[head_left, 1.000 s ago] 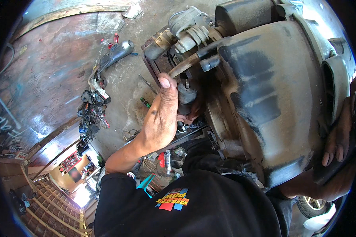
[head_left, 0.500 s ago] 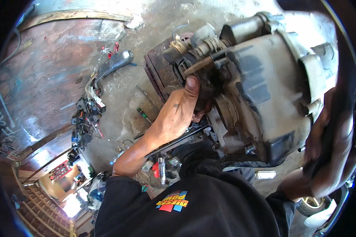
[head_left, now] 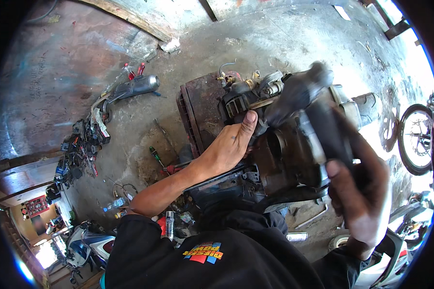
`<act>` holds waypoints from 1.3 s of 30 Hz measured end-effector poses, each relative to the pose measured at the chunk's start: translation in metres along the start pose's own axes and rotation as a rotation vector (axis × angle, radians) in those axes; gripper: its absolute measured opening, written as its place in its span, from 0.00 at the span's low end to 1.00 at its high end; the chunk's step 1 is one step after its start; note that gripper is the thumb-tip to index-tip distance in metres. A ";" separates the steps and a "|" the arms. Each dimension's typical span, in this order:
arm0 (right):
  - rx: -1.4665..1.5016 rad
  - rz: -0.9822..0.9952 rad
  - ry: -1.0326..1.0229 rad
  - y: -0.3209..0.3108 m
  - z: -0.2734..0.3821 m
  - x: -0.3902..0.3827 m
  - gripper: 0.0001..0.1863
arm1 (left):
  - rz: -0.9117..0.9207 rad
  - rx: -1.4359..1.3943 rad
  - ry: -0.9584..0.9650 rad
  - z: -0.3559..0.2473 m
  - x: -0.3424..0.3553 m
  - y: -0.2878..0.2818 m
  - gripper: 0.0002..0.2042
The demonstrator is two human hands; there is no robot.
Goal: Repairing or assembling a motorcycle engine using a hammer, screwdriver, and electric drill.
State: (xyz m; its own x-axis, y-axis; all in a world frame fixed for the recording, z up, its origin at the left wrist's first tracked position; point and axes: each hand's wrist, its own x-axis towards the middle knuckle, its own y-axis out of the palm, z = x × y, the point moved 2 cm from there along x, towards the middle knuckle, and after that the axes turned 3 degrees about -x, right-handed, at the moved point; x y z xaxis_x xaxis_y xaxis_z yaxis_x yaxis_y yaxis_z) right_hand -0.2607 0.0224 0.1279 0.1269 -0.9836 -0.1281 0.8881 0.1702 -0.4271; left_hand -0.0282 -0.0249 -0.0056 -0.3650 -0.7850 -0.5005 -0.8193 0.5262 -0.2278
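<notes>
A dirty engine point(head_left: 291, 154) with dark, dusty casings lies in front of me. My left hand point(head_left: 229, 149) is closed at its left side, thumb up; its fingers curl beneath, and what they grip is hidden. My right hand point(head_left: 359, 195) is wrapped around the dark handle of a hammer point(head_left: 301, 91), partly smeared by motion. The hammer's head is over the engine, its lower end close to my left thumb. I cannot tell whether it touches anything there.
A rusty metal box point(head_left: 195, 115) stands behind the engine's left side. A green-handled screwdriver point(head_left: 155, 155) and a grey exhaust muffler point(head_left: 140, 86) lie on the floor to the left. Motorcycle parts point(head_left: 79, 144) are piled farther left. A spoked wheel point(head_left: 416, 139) is at right.
My right hand has swung the hammer in from the far right to above the engine. My left hand stays closed at the engine. The view has shifted, showing more floor and the wheel.
</notes>
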 end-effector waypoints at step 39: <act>1.024 -0.650 0.092 0.034 -0.142 -0.171 0.35 | -0.204 0.236 0.325 -0.033 -0.107 -0.052 0.23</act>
State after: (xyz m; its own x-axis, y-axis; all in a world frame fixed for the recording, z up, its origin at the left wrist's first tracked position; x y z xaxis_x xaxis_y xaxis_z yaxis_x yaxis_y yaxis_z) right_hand -0.3151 0.2051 0.0083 -0.4667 -0.8529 -0.2342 0.7175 -0.5199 0.4636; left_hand 0.0392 0.0212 0.0873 -0.3578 -0.9223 -0.1459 -0.7790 0.3810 -0.4980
